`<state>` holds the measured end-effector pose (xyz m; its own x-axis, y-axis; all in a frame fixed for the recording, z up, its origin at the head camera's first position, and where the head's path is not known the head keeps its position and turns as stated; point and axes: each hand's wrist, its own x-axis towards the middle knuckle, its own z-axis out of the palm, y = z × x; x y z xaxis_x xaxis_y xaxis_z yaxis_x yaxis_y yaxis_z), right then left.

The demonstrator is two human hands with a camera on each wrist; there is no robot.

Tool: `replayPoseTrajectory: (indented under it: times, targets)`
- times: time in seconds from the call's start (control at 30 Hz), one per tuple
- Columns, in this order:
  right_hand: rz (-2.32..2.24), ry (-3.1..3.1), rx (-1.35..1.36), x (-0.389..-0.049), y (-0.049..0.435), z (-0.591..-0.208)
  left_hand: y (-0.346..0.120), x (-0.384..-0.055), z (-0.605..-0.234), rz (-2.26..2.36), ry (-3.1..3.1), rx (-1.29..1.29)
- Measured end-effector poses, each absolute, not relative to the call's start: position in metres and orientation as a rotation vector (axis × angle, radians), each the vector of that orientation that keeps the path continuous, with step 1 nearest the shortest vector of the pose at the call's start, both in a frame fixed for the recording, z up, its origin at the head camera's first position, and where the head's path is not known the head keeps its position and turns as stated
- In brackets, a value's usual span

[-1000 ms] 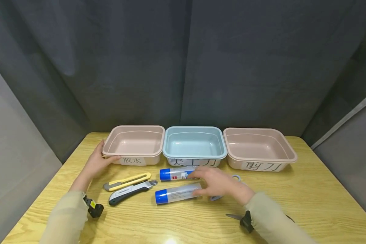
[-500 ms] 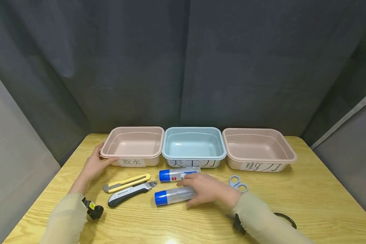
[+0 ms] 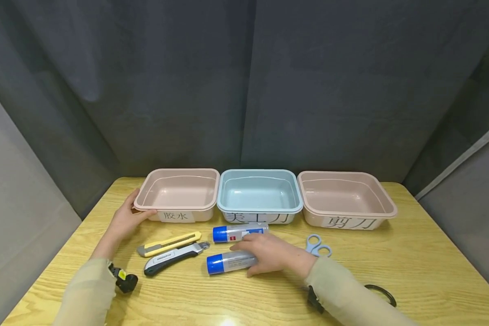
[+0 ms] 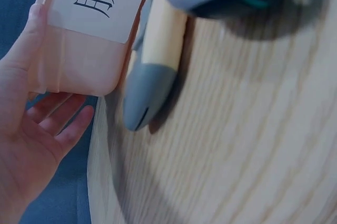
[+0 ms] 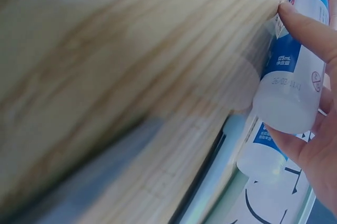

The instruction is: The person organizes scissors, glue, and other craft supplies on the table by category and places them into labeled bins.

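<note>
My right hand (image 3: 269, 254) holds the nearer of two clear glue bottles with blue caps, its thumb and fingers around the body of this glue bottle (image 3: 235, 262). In the right wrist view the held glue bottle (image 5: 295, 63) sits between thumb and fingers. Just behind it on the table lies the second glue bottle (image 3: 239, 232). With the thumb on the front wall and fingers at the side, my left hand (image 3: 124, 221) grips the corner of the left pink bin (image 3: 203, 214). A yellow utility knife (image 3: 171, 244) and a black-and-silver utility knife (image 3: 175, 259) lie near that hand.
A light blue bin (image 3: 261, 210) and another pink bin (image 3: 348, 213) continue the row along the back, each with a labelled front. Blue-handled scissors (image 3: 318, 246) lie beyond the right wrist. A black loop handle (image 3: 381, 293) shows beside the right sleeve. Dark curtain (image 3: 244, 90) hangs behind.
My right hand has moved left and nearer, closing around the front glue bottle. The blue scissors' handles have come into sight. My left hand stays at the bin's corner.
</note>
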<state>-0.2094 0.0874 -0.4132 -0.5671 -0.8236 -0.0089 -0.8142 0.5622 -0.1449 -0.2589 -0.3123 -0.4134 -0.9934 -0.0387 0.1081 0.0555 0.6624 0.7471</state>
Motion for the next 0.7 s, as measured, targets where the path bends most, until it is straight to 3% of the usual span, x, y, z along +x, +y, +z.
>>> replayPoseTrajectory:
  times: [0.7]
  targets:
    - [-0.215, 2.69, -1.393, -0.2102, 0.0804, -0.4074, -0.3147, -0.2607, -0.4179, -1.335, -2.735, 0.008]
